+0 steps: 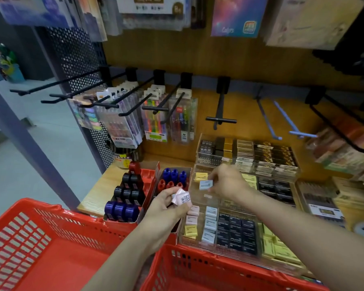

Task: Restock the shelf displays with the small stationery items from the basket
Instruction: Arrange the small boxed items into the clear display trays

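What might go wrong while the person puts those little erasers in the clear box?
1. The right hand pinches a blue eraser over a section of the clear tray that already holds a yellow eraser, so colours might get mixed.
2. The left hand holds several pink erasers loosely; one may slip.
3. The left forearm passes close to the stamp box and might nudge it.
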